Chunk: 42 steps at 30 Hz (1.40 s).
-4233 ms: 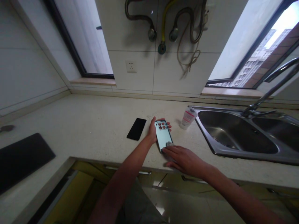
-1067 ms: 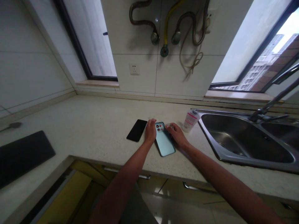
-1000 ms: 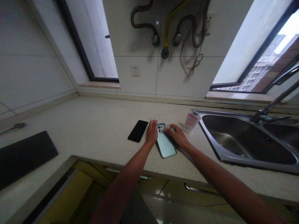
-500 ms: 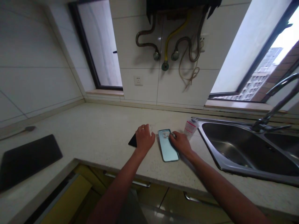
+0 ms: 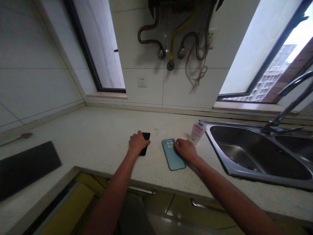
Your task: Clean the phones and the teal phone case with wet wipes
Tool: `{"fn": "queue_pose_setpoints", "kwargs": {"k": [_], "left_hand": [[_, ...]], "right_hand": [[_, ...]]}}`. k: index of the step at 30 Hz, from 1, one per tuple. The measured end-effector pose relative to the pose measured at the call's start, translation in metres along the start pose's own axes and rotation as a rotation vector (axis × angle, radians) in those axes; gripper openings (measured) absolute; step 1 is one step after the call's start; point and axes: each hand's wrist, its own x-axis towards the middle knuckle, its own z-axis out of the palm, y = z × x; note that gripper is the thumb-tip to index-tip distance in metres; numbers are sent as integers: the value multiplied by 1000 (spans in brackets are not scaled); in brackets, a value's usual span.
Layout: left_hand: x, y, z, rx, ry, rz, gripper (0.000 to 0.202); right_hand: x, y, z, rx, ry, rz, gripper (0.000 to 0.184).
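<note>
On the counter, my left hand [image 5: 137, 143] is closed over a black phone [image 5: 146, 147], thumb across its right part and fingers at its left side. The hand hides much of the phone. To the right lies a light blue phone case [image 5: 173, 158] with camera cutouts at its top. My right hand [image 5: 186, 149] closes its fingers on the case's upper right edge. A small greyish bit shows at those fingertips, too small to make out. Just behind the right hand stands a clear plastic cup [image 5: 197, 132] with pink print, leaning against the sink's rim.
A steel double sink [image 5: 221, 163] with a chrome faucet [image 5: 274, 125] is set in the counter at right. A flat black panel [image 5: 29, 169] and a long-handled utensil [image 5: 25, 135] lie at left. The front counter edge [image 5: 158, 183] runs below my hands.
My left hand has shifted left, and more of the black phone shows on its right side. The blue case looks darker now. My right hand stays at the case's edge; the view has shifted slightly.
</note>
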Motion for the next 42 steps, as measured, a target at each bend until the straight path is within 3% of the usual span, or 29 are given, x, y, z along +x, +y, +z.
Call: {"fn": "queue_pose_setpoints", "kwargs": {"k": [5,9,11,15,16,17,20,21,24,29,34,39,42], "left_hand": [[6,-2,4,-105,-27,19,51],[3,3,5,-647,-86,16,43],[2,10,2,-1018,-232,-23,40],[3,27,-7,-1615,-753,-212,26],[4,31,-8,-1719,-805,-267,26],[6,34,-7,-1793,-787,-322,25],[11,38,0,-1830,-622,-432,25],[13,38,4,-1795,-646,-438,34],[13,36,13,-1750,-856,-382,65],[2,37,17,-1812,-1022,-230,56],[-7,35,23,-1788,-1219,-208,70],[-12,35,26,-1836,-1232,-178,74],[-13,35,25,-1868,-1198,-193,72]], "right_hand": [[1,1,0,10,-11,11,36],[1,0,1,32,0,19,36],[0,0,1,33,0,21,37],[0,-1,3,18,14,37,40],[0,-1,4,21,19,36,40],[1,0,6,30,25,30,41],[2,1,12,97,41,-17,44],[3,1,14,133,47,-35,46],[3,0,16,289,84,-57,48],[3,-5,12,700,248,-21,49],[9,-6,10,1094,275,-67,55],[18,-5,17,1028,317,-152,81],[16,-9,18,822,361,-276,71]]}}
